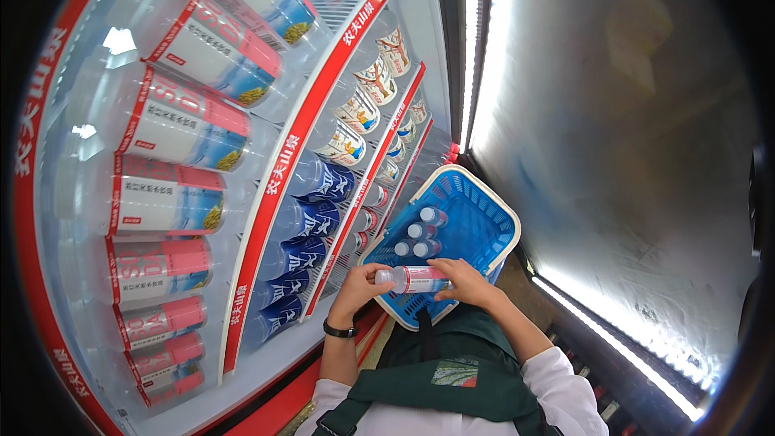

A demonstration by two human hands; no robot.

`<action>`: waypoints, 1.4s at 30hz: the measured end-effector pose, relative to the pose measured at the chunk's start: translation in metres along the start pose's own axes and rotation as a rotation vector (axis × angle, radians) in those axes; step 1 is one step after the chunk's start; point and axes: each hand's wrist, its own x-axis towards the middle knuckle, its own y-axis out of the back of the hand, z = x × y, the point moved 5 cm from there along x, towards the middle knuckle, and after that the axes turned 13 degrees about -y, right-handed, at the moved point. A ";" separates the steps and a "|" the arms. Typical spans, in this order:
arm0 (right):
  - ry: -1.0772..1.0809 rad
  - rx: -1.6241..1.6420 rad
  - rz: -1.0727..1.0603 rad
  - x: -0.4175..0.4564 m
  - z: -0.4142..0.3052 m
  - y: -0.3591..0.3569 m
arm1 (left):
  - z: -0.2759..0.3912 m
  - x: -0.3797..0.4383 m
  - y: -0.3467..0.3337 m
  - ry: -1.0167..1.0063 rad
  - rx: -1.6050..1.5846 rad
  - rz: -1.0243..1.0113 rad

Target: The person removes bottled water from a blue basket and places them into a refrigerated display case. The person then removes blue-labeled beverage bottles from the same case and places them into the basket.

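A clear plastic bottle with a pink and white label lies sideways between my hands, above the near end of a blue plastic basket. My left hand holds the bottle's cap end, its fingers bent around the neck. The bottle's base end is in my right hand, with the thumb below and the fingers above. Several small bottles with whitish caps stand upright inside the basket. A pale rim runs around the basket. Its near edge is close to my dark green apron.
On the left, a lit refrigerator has shelves with red-edged strips bearing writing. Pink-labelled bottles, blue-labelled bottles and bottles with illustrated labels fill its rows. A glass door with bright light strips stands at the right.
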 end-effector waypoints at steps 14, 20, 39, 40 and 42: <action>-0.064 0.157 0.205 -0.013 -0.055 0.067 | 0.050 0.015 -0.063 -0.381 -0.376 0.216; 0.047 0.237 0.205 -0.022 -0.084 0.111 | 0.103 0.019 -0.066 -0.494 -0.219 0.169; 0.732 0.491 0.644 0.067 -0.261 0.337 | 0.339 0.036 -0.033 -1.147 1.542 0.592; 0.744 0.495 0.636 0.076 -0.269 0.340 | 0.335 0.040 -0.031 -1.107 1.619 0.594; 0.763 0.503 0.620 0.095 -0.277 0.343 | 0.334 0.045 -0.033 -1.075 1.683 0.623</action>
